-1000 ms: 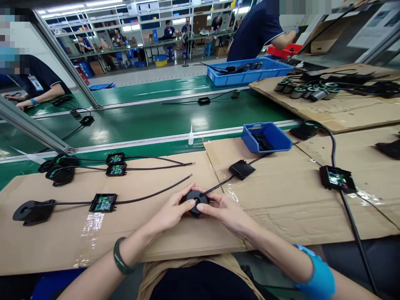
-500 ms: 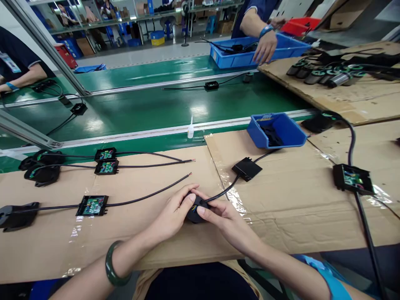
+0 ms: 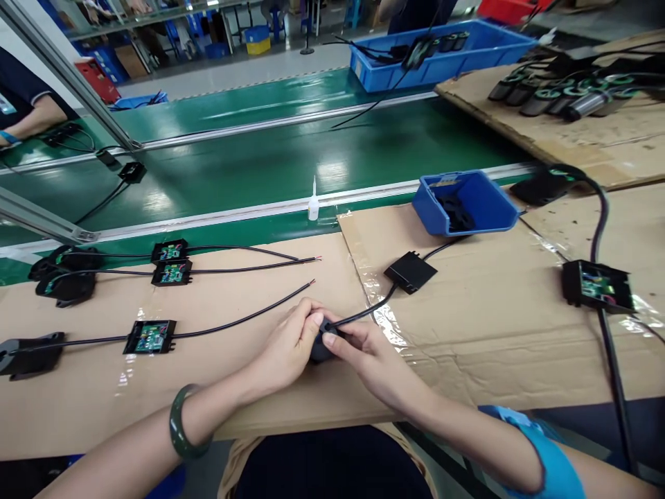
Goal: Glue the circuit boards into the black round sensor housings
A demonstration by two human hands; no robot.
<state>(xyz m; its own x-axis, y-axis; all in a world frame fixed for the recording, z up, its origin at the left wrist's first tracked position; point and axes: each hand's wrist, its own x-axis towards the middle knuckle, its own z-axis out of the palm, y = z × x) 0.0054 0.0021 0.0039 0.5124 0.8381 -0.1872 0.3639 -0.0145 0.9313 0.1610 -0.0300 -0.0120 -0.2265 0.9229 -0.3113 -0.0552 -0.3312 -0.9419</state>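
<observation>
My left hand (image 3: 294, 341) and my right hand (image 3: 371, 350) both grip a small black plastic housing (image 3: 322, 346) near the front edge of the cardboard. Thumbs press on its upper face, while the fingers hide much of the rest. From it a black cable (image 3: 366, 312) runs up to a flat black box (image 3: 411, 272), which lies closed side up. Left of my hands, an open black box with a green circuit board (image 3: 150, 337) is joined by cable to a black housing (image 3: 32, 353). Another cable ends in bare wire tips close above my left hand.
Two more open circuit-board boxes (image 3: 171, 272) lie behind on the left. A blue bin (image 3: 467, 208) of black parts stands at the back right, near a white dropper bottle (image 3: 313, 206). Another open box (image 3: 597, 287) lies right. Beyond runs a green conveyor (image 3: 249, 170) with a blue crate (image 3: 441, 59).
The housing has turned in my hands, so the coloured wires seen before no longer show. Across the conveyor, a cabled box has risen from the belt to the crate. My view has shifted slightly.
</observation>
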